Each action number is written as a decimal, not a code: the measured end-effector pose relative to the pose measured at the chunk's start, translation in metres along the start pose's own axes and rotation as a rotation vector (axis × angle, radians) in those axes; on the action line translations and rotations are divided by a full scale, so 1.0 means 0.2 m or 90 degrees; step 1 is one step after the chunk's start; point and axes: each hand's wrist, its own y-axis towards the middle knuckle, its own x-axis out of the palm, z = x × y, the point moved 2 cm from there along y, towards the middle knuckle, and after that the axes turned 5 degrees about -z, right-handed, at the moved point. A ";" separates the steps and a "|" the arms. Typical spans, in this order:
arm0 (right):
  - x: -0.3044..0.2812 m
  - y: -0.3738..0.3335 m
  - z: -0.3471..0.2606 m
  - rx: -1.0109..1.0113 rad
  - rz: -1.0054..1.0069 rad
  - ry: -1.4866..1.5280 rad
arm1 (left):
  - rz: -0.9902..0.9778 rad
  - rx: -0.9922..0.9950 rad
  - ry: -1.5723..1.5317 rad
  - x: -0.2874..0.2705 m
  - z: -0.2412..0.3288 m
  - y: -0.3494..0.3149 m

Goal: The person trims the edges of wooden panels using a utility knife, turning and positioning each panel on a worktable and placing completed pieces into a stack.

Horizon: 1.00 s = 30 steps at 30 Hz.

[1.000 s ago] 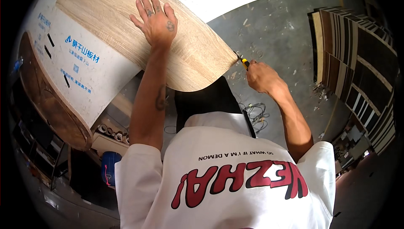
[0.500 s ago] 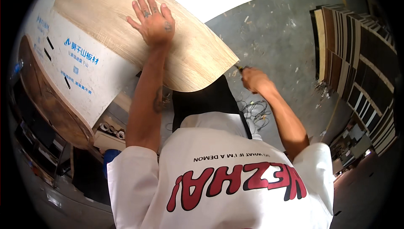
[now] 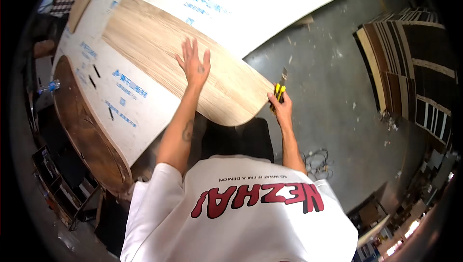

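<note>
A long, light wood-grain board (image 3: 149,35) with a rounded near end lies across a white printed sheet. Over its middle is my left hand (image 3: 197,71), fingers spread and nothing in them; whether the palm presses on the wood or hovers just above, I cannot tell. At the board's right corner, my right hand (image 3: 282,106) is closed round a black and yellow utility knife (image 3: 279,90). The knife's metal blade points away from me, beyond the board's edge and over the grey floor.
The white sheet (image 3: 159,112) spreads under and beyond the board. To its left stands a brown, curved-edged wooden piece (image 3: 87,127). Stacked boards (image 3: 400,59) stand at the right. A tangle of cables (image 3: 317,163) lies on the floor beside me. Small dark strips (image 3: 93,81) rest on the sheet.
My right hand has come up beside the board's corner, and the knife now shows fully with its blade pointing away. My left hand stays over the board. The whole view has shifted.
</note>
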 end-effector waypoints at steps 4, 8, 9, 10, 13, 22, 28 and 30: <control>0.03 -0.02 0.06 -0.013 0.052 0.161 | 0.070 -0.029 -0.166 -0.26 -0.25 -0.38; 0.05 -0.09 0.05 -0.059 0.093 0.191 | 0.083 -0.161 -0.167 -0.38 -0.51 -0.77; 0.07 -0.11 0.07 -0.063 0.095 0.188 | 0.058 -0.148 -0.175 -0.41 -0.54 -0.83; 0.09 -0.15 0.08 -0.060 0.098 0.177 | 0.036 -0.130 -0.188 -0.43 -0.54 -0.83; 0.15 -0.30 0.15 -0.014 0.125 0.155 | 0.026 -0.041 -0.112 -0.47 -0.50 -0.79; 0.21 -0.66 0.04 0.112 0.002 -0.445 | -0.009 0.097 0.097 -0.10 -0.26 -0.24; 0.19 -0.56 -0.37 0.190 -0.296 -0.739 | -0.001 0.059 0.169 -0.04 -0.22 -0.21; 0.21 -0.51 -0.42 0.201 -0.356 -0.777 | -0.013 0.055 0.159 -0.04 -0.21 -0.21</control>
